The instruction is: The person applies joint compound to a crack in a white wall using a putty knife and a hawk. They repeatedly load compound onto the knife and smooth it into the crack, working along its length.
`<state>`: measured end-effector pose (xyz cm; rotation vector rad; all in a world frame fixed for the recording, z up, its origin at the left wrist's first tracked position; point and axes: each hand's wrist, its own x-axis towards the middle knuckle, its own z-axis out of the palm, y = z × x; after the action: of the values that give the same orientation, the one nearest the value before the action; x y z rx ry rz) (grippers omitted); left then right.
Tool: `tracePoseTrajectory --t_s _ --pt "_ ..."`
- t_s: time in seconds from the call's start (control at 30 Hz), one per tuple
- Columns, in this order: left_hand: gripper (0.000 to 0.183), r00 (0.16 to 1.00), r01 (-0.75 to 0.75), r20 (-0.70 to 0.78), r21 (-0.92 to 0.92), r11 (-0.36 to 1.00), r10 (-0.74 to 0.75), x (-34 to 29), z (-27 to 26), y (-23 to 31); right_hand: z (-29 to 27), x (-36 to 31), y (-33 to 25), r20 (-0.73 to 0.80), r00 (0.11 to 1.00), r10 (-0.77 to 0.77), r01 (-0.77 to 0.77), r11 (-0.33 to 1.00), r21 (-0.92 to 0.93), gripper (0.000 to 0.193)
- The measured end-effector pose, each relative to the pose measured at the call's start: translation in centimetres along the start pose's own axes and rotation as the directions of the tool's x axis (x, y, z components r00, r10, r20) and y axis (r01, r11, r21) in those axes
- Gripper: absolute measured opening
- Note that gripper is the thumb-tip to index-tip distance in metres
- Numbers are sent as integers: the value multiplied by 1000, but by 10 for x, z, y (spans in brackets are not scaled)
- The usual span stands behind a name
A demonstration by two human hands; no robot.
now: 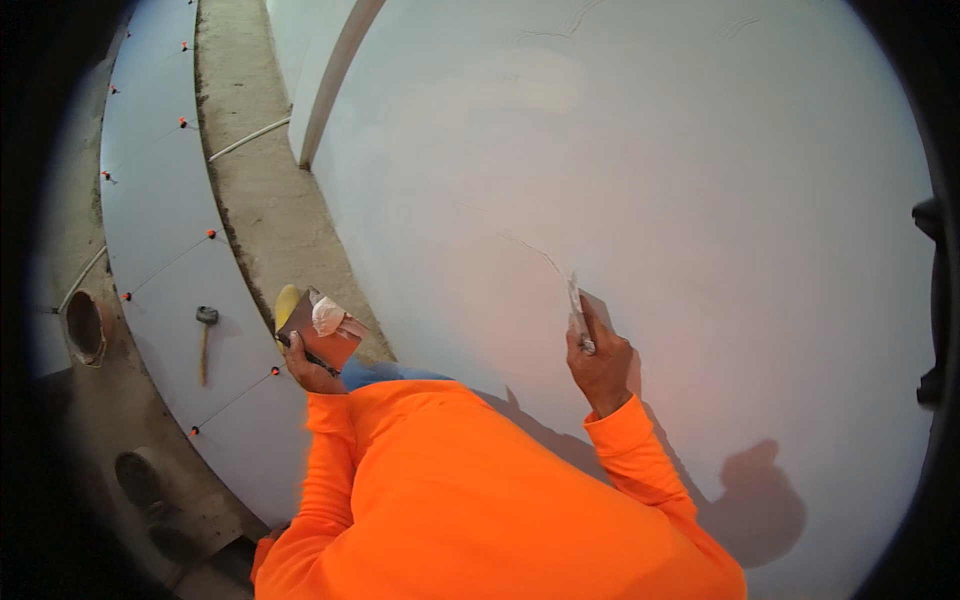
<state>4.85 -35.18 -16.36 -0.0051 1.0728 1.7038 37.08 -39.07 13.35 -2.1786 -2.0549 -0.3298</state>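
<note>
My right hand [601, 372] is closed round a putty knife [577, 305], its thin blade edge-on and smeared with white filler. The blade's tip is close to the white wall [720, 300], at the lower end of a crack or raised line [533, 248]; whether it touches I cannot tell. At the left, my left hand [312, 368] grips a flat rectangular plate [318, 332], which looks like a plasterer's scraper or hawk. A lump of white filler [326, 314] sits on its upper face. The fingers beneath the plate are mostly hidden.
Large pale floor tiles [160, 200] run down the left, with orange-and-black tile spacers [211, 234] along the joints. A mallet [206, 340] lies on them. Beyond stand a bucket [88, 328] and bare concrete [250, 130]. A wall corner [318, 130] juts out at the top.
</note>
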Motion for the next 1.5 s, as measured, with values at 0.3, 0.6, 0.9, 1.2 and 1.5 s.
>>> tracePoseTrajectory --t_s 0.3,0.6,0.9,1.2,1.5 --pt "39 997 11 77 -35 999 -8 21 -23 -24 50 -44 46 -134 991 16 -1 994 113 48" --pt "42 996 -4 92 -10 1000 5 15 -15 -22 32 -50 22 17 998 60 -60 998 -3 69" --pt "40 999 -15 46 -46 999 17 8 -9 -33 64 -56 30 80 990 117 -119 993 19 66" --pt "35 999 -9 -37 -22 1000 8 7 -9 -39 58 -48 59 -60 998 8 2 987 159 43" --pt "36 1000 13 -20 -88 996 -15 2 5 -38 36 -42 42 -54 998 -45 43 998 -40 54"
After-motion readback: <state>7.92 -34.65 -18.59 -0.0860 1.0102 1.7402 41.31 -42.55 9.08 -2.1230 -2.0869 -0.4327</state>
